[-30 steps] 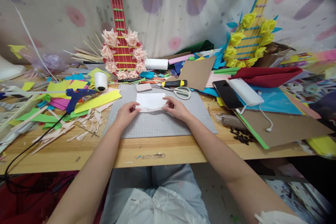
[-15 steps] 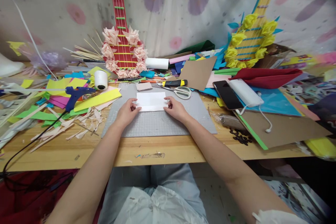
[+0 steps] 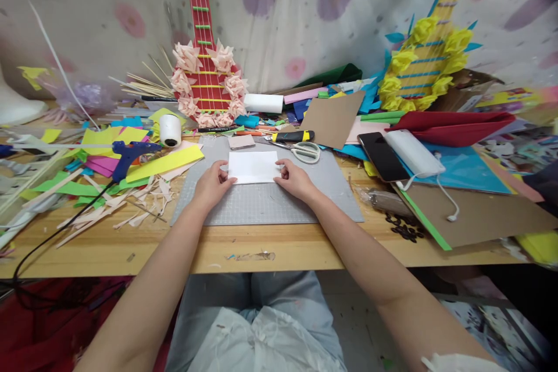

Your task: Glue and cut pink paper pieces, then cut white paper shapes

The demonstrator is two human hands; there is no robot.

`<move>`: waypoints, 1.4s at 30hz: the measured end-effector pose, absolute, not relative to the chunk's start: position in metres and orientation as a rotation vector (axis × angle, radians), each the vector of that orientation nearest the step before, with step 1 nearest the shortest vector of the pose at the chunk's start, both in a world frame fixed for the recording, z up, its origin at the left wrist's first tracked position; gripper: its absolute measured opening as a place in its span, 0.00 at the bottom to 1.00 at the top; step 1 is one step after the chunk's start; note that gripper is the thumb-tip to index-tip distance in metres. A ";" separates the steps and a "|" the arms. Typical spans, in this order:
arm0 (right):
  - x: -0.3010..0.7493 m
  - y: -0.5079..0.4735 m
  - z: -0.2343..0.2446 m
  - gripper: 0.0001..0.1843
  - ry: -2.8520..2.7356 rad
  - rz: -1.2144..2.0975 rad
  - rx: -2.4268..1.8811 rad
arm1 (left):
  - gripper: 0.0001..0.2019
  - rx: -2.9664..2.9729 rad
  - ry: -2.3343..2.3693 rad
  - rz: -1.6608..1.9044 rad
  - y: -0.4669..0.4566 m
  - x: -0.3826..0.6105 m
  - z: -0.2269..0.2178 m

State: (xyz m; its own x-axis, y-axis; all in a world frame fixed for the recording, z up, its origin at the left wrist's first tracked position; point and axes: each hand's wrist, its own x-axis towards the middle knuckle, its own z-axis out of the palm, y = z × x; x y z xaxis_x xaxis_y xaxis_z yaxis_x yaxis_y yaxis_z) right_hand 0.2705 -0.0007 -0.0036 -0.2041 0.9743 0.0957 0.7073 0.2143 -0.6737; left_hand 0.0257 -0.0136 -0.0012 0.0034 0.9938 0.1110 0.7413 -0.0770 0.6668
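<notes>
A white sheet of paper (image 3: pixel 253 167), small and oblong, is held between both hands over the grey cutting mat (image 3: pixel 261 206). My left hand (image 3: pixel 214 186) pinches its left end between thumb and fingers. At the right end, my right hand (image 3: pixel 296 180) grips it the same way. Just beyond the paper lie a small greyish-pink block (image 3: pixel 241 142), a yellow and black utility knife (image 3: pixel 293 136) and pale-handled scissors (image 3: pixel 306 152).
Left are a blue glue gun (image 3: pixel 126 157), a white thread spool (image 3: pixel 170 130) and paper scraps (image 3: pixel 100 203). Behind stand a red paper guitar (image 3: pixel 207 87) and a yellow one (image 3: pixel 418 72). A phone (image 3: pixel 382 157), a white power bank (image 3: pixel 414 153) and cardboard (image 3: pixel 479 215) lie right.
The paper's face now looks flat and even, where a fold line and raised front strip showed before. Both hands keep their hold; the whole view has shifted slightly.
</notes>
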 end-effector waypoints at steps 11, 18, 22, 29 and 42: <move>0.270 -0.002 -0.003 0.21 -2.095 0.554 -1.586 | 0.23 1.968 1.887 0.661 -0.014 0.026 0.003; 0.266 -0.008 0.004 0.20 -2.098 0.551 -1.652 | 0.21 2.006 1.895 0.658 -0.015 0.028 0.005; 0.262 -0.010 0.005 0.21 -2.144 0.448 -1.700 | 0.18 2.020 1.879 0.673 -0.015 0.028 0.005; 0.260 -0.011 0.000 0.18 -2.192 0.279 -1.721 | 0.15 2.081 1.865 0.708 -0.015 0.027 0.003; 0.259 -0.013 0.002 0.09 -2.223 0.170 -1.721 | 0.24 2.761 1.430 0.587 -0.012 0.034 -0.002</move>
State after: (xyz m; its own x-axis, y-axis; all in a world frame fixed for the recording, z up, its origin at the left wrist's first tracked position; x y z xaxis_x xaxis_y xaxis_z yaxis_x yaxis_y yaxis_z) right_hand 0.2585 -0.0129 0.0021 -0.2205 0.9585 0.1806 0.9200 0.2659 -0.2879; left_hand 0.0337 -0.0120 -0.0022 0.5228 0.7843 0.3340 0.7929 -0.5913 0.1474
